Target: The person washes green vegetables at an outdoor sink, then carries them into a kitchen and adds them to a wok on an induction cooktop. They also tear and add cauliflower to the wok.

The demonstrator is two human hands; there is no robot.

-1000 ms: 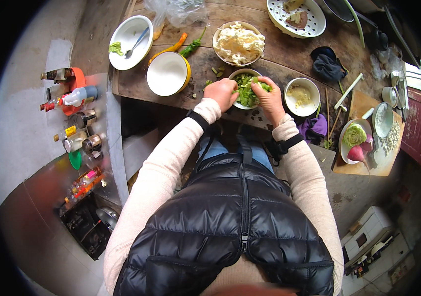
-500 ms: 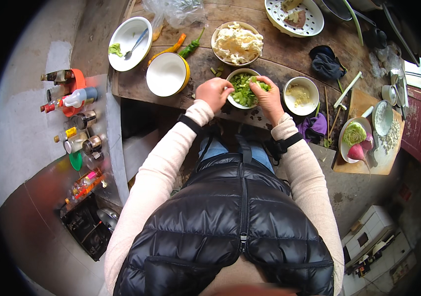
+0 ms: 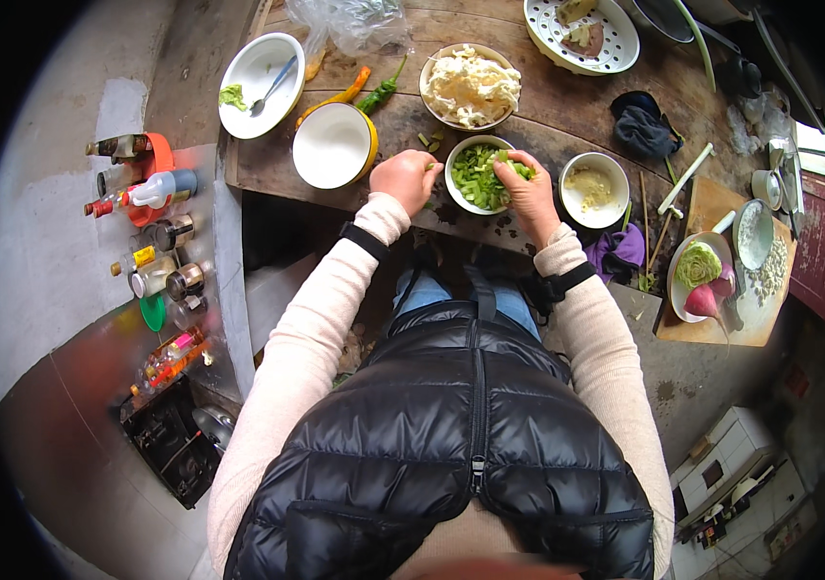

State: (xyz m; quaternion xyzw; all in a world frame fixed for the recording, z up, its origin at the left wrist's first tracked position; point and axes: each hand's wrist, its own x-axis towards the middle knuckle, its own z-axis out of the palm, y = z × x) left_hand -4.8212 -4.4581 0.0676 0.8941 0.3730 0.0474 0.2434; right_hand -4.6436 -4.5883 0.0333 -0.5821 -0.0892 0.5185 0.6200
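A white bowl (image 3: 458, 196) of chopped green vegetable (image 3: 475, 176) sits near the table's front edge. At its right rim my right hand (image 3: 530, 196) is closed around some of the chopped green pieces, with fingers over the bowl. My left hand (image 3: 403, 182) is just left of the bowl, apart from it, fingers pinched together. A speck of green shows at its fingertips, too small to name. Behind stands a bowl of pale shredded food (image 3: 471, 87). To the right is a white bowl with minced pale bits (image 3: 590, 188). An empty yellow-sided bowl (image 3: 333, 145) lies left of my left hand.
Further left are a white basin (image 3: 263, 87) with a spoon, and peppers (image 3: 381, 95). A perforated white plate (image 3: 611, 50) stands at the back. On the right lie a dark cloth (image 3: 643, 126), a purple cloth (image 3: 616, 253) and a cutting board (image 3: 722, 329) with a radish (image 3: 701, 301). Bottles (image 3: 147, 188) stand far left.
My left hand has drawn back leftward from the bowl's rim, its fingers closing together. My right hand stays at the bowl with the green pieces. The whole view has shifted slightly.
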